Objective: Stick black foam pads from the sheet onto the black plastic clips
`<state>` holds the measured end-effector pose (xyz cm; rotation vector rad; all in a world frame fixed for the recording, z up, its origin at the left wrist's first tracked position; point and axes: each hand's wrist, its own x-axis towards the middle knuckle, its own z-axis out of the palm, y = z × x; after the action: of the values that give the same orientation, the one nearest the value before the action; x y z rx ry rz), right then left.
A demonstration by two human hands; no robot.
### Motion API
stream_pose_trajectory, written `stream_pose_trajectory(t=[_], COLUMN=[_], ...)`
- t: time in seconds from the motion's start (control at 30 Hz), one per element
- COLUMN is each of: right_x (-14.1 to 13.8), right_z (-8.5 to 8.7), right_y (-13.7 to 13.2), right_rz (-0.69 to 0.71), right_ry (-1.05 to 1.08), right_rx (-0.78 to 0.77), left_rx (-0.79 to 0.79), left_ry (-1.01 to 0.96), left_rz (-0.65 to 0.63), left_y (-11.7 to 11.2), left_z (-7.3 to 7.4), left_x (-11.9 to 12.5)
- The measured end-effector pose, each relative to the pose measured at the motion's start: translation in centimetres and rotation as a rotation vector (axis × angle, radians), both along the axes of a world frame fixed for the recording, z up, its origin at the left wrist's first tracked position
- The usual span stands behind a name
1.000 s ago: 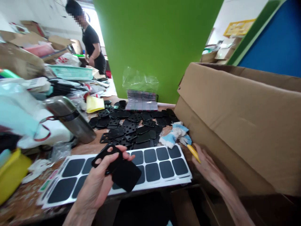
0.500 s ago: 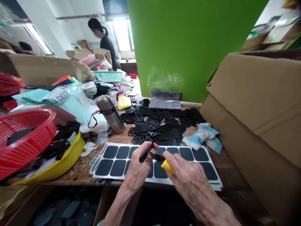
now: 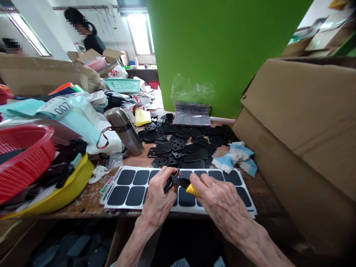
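Observation:
My left hand (image 3: 158,191) is closed around a small black plastic part (image 3: 168,183), its shape mostly covered by the fingers. In my right hand (image 3: 219,200) is a utility knife (image 3: 192,189) with a yellow handle and a dark blade. The blade points left and meets the black part, or lies just in front of it. Both hands are above a white sheet (image 3: 121,212) bearing rows of dark rounded squares. Beyond it lies a pile of black plastic pieces (image 3: 178,144), some with holes.
A steel thermos (image 3: 125,131) stands left of the pile; a blue-and-white cloth (image 3: 233,157) lies to its right. At left are a red basket (image 3: 30,159) and a yellow basin (image 3: 66,193). A cardboard box (image 3: 300,141) bounds the right, a green panel (image 3: 222,55) the back.
The view has shifted slightly, so the table things sit further left. The black part has turned in my left hand and the blade lies across it. The person behind has moved left.

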<state>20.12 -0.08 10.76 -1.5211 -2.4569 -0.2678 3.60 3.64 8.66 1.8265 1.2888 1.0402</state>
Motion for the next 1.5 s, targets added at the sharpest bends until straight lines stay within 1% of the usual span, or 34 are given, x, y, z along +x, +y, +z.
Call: stream_pose_trajectory(t=[0.07,0.17,0.23,0.3,0.37,0.43,0.5,0.57,0.67,0.8,0.87,0.97,1.07,1.13,1.2,1.27,1.37,1.43,1.5], right_x=[0.4,2.1,4.0,6.5,9.4,12.2,14.5,16.1,16.9,16.5,16.4,16.2,15.4,14.3,12.8,11.1,9.1,8.3,8.0], right_z=[-0.4,-1.7,-2.9,-4.3,-5.8,-7.1,-8.3,-9.4,-10.9,-12.1,-12.0,-10.9,-9.3,-8.4,-8.2,-8.6,-9.8,-10.5,-10.7], right_y=[0.5,1.9,2.7,3.3,3.5,3.2,2.8,2.3,1.9,2.0,2.3,3.5,6.3,9.2,12.5,15.7,19.3,20.7,21.3], right_rz=[-0.028,-0.144,-0.209,-0.277,-0.380,-0.468,-0.534,-0.590,-0.620,-0.631,-0.649,-0.659,-0.570,-0.463,-0.370,-0.316,-0.301,-0.313,-0.331], right_ry=[0.006,0.031,0.108,0.188,0.197,0.156,0.099,0.057,0.043,0.040,0.040,0.049,0.073,0.092,0.102,0.097,0.074,0.054,0.038], right_rx=[-0.042,-0.127,-0.175,-0.148,-0.067,0.002,0.052,0.090,0.116,0.120,0.119,0.111,0.067,0.023,-0.013,-0.036,-0.057,-0.067,-0.071], left_rx=[0.027,0.019,-0.056,-0.187,-0.325,-0.434,-0.509,-0.566,-0.598,-0.539,-0.474,-0.342,-0.198,-0.112,-0.037,0.024,0.097,0.152,0.191], left_ry=[0.001,0.003,-0.058,-0.226,-0.467,-0.688,-0.798,-0.821,-0.769,-0.610,-0.493,-0.269,-0.016,0.128,0.245,0.338,0.420,0.439,0.427], left_rz=[0.004,-0.003,-0.020,-0.009,0.075,0.199,0.287,0.302,0.268,0.261,0.279,0.317,0.329,0.311,0.288,0.274,0.248,0.200,0.160], left_y=[-0.3,-1.0,-1.2,-0.6,0.8,2.8,5.0,7.1,9.4,11.0,11.4,11.9,12.3,12.3,12.3,12.0,11.1,10.3,9.4], left_z=[0.3,1.4,1.9,1.8,1.3,0.5,-0.2,-0.7,-1.5,-2.9,-3.7,-4.5,-4.8,-4.9,-4.9,-4.9,-4.8,-4.8,-4.9], left_x=[0.0,-0.1,-0.2,-0.2,-0.3,-0.3,-0.2,0.0,0.6,1.5,1.8,1.7,1.5,1.4,1.5,1.7,1.8,1.8,1.6])
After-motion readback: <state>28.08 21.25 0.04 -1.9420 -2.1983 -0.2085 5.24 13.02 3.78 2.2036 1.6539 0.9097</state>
